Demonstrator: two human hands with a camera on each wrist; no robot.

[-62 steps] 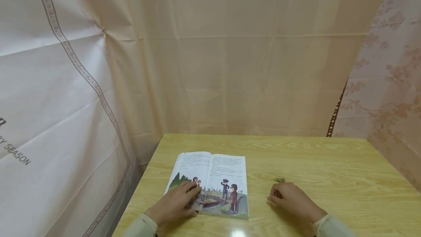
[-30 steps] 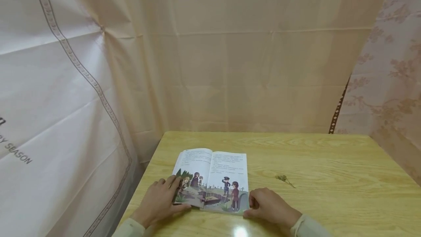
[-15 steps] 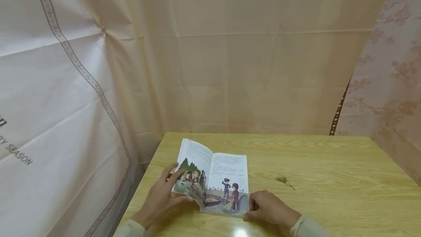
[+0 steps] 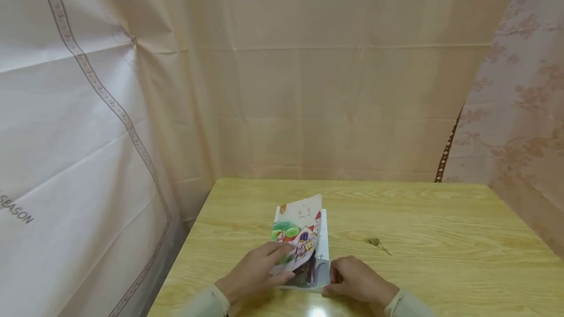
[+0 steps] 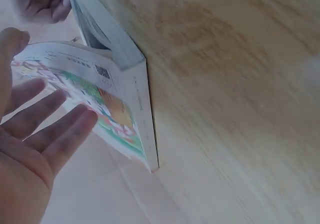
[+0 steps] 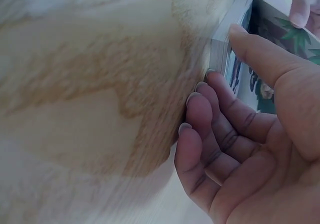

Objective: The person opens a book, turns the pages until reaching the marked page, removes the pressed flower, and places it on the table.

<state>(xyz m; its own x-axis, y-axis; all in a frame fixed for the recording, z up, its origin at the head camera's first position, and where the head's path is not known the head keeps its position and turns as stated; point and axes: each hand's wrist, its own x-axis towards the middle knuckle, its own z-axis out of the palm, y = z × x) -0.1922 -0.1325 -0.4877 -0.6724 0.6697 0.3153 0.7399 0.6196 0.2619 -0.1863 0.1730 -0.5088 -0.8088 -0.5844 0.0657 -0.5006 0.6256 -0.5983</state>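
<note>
A paperback book [image 4: 295,231] lies on the table with its picture cover swung over to the right, partly lifted above the pages. My left hand [image 4: 260,265] touches the cover's outside, fingers extended across it; the left wrist view shows this palm and straight fingers beside the cover [image 5: 107,91]. At the book's lower right corner, my right hand [image 4: 359,278] pinches the edge. In the right wrist view the thumb lies over the page block [image 6: 220,54] and the curled fingers sit at its side. Most of the inner pages are hidden under the cover.
A small dried sprig [image 4: 377,243] lies on the wood-grain table [image 4: 440,238] to the right of the book. Cream curtains [image 4: 330,87] hang behind the table, with a pale printed cloth [image 4: 66,160] on the left.
The left hand has lifted the book's left half and folded it over to the right. The right hand, earlier by the sprig, moved to the book's corner and stays there.
</note>
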